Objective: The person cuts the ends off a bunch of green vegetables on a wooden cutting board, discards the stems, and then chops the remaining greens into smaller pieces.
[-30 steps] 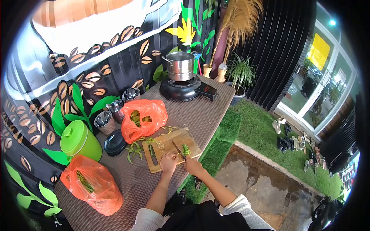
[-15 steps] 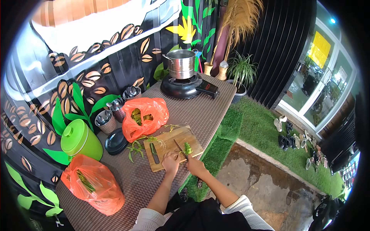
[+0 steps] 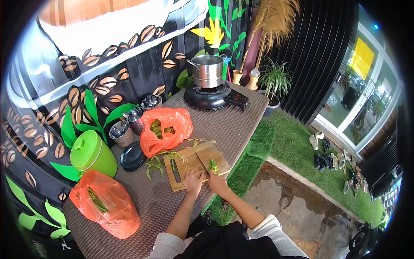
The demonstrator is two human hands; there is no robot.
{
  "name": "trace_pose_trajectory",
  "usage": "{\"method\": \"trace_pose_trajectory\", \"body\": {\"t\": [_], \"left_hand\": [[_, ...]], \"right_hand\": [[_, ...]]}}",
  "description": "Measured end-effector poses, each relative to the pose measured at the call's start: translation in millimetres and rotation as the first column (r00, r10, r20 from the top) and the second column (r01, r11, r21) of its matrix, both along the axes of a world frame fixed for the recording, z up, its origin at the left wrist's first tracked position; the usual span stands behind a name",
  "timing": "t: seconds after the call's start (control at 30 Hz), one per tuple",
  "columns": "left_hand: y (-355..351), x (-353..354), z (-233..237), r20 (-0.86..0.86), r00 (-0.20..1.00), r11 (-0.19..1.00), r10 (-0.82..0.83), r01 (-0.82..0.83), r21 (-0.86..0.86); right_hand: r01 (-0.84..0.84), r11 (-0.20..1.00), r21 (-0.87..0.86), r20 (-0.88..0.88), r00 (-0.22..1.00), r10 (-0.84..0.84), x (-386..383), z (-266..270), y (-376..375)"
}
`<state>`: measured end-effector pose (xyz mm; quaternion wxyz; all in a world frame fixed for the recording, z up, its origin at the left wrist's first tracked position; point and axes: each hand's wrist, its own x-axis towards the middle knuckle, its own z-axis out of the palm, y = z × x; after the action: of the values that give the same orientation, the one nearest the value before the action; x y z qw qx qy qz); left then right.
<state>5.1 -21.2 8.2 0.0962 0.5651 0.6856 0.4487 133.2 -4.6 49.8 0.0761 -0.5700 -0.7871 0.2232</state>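
A wooden cutting board (image 3: 183,159) lies near the table's front edge, with a slot along its left side. My right hand (image 3: 216,181) is closed around the handle of a knife (image 3: 201,160), whose blade points away from me over the board. Chopped greens (image 3: 213,165) lie just right of the blade. Beside the knife, my left hand (image 3: 193,178) rests on the board with fingers curled; what it holds, if anything, is too small to tell. Leafy stems (image 3: 154,165) lie at the board's left edge, next to an open orange bag (image 3: 166,129) of greens.
A steel pot (image 3: 208,71) stands on a black portable stove (image 3: 206,98) at the table's far end. Along the wall are cutlery cups (image 3: 120,132), dark stacked plates (image 3: 133,156) and a green container (image 3: 92,153). Another orange bag (image 3: 110,207) sits at the near left.
The view has shifted slightly, so the table items appear a little further right. Both hands remain close together on the board, and the knife is still in my right hand.
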Motion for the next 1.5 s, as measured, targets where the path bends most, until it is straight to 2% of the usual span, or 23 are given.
{"method": "trace_pose_trajectory", "body": {"t": [0.03,0.23,0.33,0.43,0.57,0.63,0.73,0.8,0.83,0.9,0.93,1.0,1.07,1.17,1.3,1.4,1.5], "left_hand": [[1,-1,-1,-0.001,1.000,1.000,0.001,-0.001,0.001],[1,0,-1,-0.042,0.999,0.999,0.019,-0.020,-0.040],[-1,0,0,-0.046,0.999,1.000,0.024,-0.024,-0.012],[-3,3,3,-0.068,0.998,1.000,0.010,-0.009,0.017],[-6,2,4,-0.133,0.991,0.998,0.000,0.008,0.058],[-5,2,4,-0.153,0.988,0.998,0.008,0.002,0.063],[-4,1,1,-0.122,0.993,0.998,0.010,-0.002,0.067],[-1,1,-4,-0.003,0.999,0.999,0.044,-0.044,0.028],[1,0,-7,-0.005,0.999,0.999,0.039,-0.039,0.026],[6,-4,-8,0.164,0.985,0.994,0.054,-0.038,-0.099],[7,-7,-7,0.163,0.985,0.994,0.055,-0.039,-0.099],[8,-12,-2,0.185,0.980,0.977,0.073,-0.033,-0.211],[5,-10,5,0.161,0.986,0.981,0.053,-0.022,-0.191],[4,-9,4,0.103,0.994,0.990,0.026,-0.012,-0.139],[2,-6,-2,0.069,0.997,0.997,0.026,-0.021,-0.070],[0,-6,2,0.010,1.000,0.996,-0.014,0.015,-0.093],[0,-7,0,0.053,0.998,0.996,-0.033,0.038,-0.087]], "right_hand": [[0.010,0.999,-0.047,-0.003,1.000,-0.010,3,6,0],[0.071,0.996,-0.049,0.020,0.997,-0.070,-3,-2,-30],[0.062,0.998,0.008,0.008,0.998,-0.063,-7,-8,-16],[0.008,0.997,-0.074,-0.031,0.999,-0.010,-2,-7,6],[0.011,0.997,-0.070,-0.028,1.000,-0.013,4,-2,-5],[0.055,0.998,-0.008,0.016,0.998,-0.055,-1,-6,-21],[0.128,0.989,-0.075,0.031,0.992,-0.126,-10,-1,-28],[0.112,0.991,-0.069,0.019,0.994,-0.111,-10,-2,-19],[0.098,0.993,-0.061,0.009,0.995,-0.098,-8,-3,-15],[0.062,0.996,-0.065,-0.003,0.998,-0.062,0,-3,-5],[0.019,0.997,-0.070,-0.014,1.000,-0.020,3,-2,-3],[0.016,0.997,-0.078,-0.005,1.000,-0.016,5,-2,-6],[0.013,0.996,-0.083,0.006,1.000,-0.013,4,-2,-13],[0.055,0.998,0.007,0.012,0.998,-0.055,-4,-9,-25],[0.012,0.999,-0.043,-0.005,1.000,-0.013,-2,-10,-5],[-0.001,0.997,-0.079,-0.040,0.999,-0.002,9,1,6],[-0.045,0.994,-0.095,-0.012,0.999,0.044,9,3,-1]]}}
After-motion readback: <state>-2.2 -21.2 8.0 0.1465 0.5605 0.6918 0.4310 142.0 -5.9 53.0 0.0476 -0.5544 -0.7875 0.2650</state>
